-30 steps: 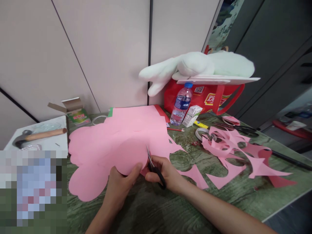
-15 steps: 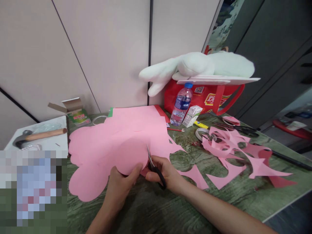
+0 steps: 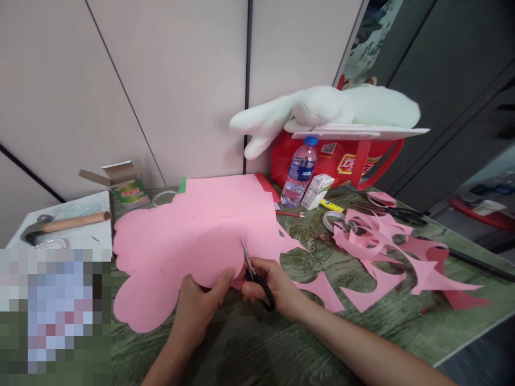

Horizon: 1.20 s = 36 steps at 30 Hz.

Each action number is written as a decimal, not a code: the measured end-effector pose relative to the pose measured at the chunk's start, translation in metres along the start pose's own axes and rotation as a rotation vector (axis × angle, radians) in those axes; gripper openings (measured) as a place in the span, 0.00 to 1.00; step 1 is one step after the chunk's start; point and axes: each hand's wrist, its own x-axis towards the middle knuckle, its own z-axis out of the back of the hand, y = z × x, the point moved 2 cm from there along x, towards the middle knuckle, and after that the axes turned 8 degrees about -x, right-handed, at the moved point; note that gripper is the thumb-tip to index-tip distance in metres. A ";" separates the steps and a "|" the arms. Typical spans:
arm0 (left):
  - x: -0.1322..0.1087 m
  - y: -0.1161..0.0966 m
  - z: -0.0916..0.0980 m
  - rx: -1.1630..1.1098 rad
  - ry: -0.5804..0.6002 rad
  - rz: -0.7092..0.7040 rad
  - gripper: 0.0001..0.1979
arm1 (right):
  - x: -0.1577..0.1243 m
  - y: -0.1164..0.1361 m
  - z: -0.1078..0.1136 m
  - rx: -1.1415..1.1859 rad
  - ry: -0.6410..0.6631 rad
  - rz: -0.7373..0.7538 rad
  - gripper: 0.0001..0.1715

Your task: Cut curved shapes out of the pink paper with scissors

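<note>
A large pink paper sheet (image 3: 189, 236) with scalloped cut edges lies on the green table (image 3: 261, 343). My left hand (image 3: 197, 308) pinches its near edge, thumb on top. My right hand (image 3: 273, 287) grips black-handled scissors (image 3: 253, 271), fingers through the loops. The blades point away from me and sit in the paper's edge, right beside my left thumb.
Pink offcuts (image 3: 386, 252) lie at the right, with a tape roll (image 3: 332, 219) and another pair of scissors (image 3: 396, 212). A water bottle (image 3: 300, 171), a small box (image 3: 317, 190), a red bag (image 3: 341, 161) and a white plush toy (image 3: 325, 110) stand behind. A hammer (image 3: 60, 224) lies at the left.
The scissors and my right hand shifted very slightly along the paper's edge. Everything else stays put.
</note>
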 end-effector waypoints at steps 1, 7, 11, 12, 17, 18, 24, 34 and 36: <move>0.000 0.000 0.000 -0.005 0.001 -0.001 0.23 | 0.000 0.000 0.000 0.000 0.004 -0.005 0.26; -0.001 -0.002 0.000 -0.055 0.041 -0.052 0.22 | -0.001 0.001 0.000 -0.006 0.002 -0.020 0.27; 0.000 -0.001 0.000 -0.084 0.046 -0.059 0.22 | -0.001 0.002 0.001 -0.004 0.002 -0.032 0.26; 0.000 -0.001 0.000 -0.090 0.052 -0.051 0.22 | -0.001 0.002 0.001 -0.001 0.002 -0.035 0.26; 0.001 0.001 0.000 -0.106 0.050 -0.010 0.23 | -0.001 0.001 0.001 0.015 -0.003 -0.051 0.25; 0.002 0.001 0.000 -0.114 0.046 -0.014 0.23 | -0.001 0.001 0.001 0.013 -0.003 -0.056 0.25; 0.001 0.002 0.001 -0.114 0.040 -0.031 0.24 | -0.002 0.001 0.001 0.013 0.004 -0.056 0.25; 0.000 -0.003 -0.002 -0.238 0.074 -0.018 0.22 | -0.002 0.000 0.000 0.016 0.019 -0.042 0.26; -0.001 -0.006 -0.003 -0.316 0.096 -0.021 0.20 | -0.002 0.000 -0.001 0.035 0.014 -0.036 0.27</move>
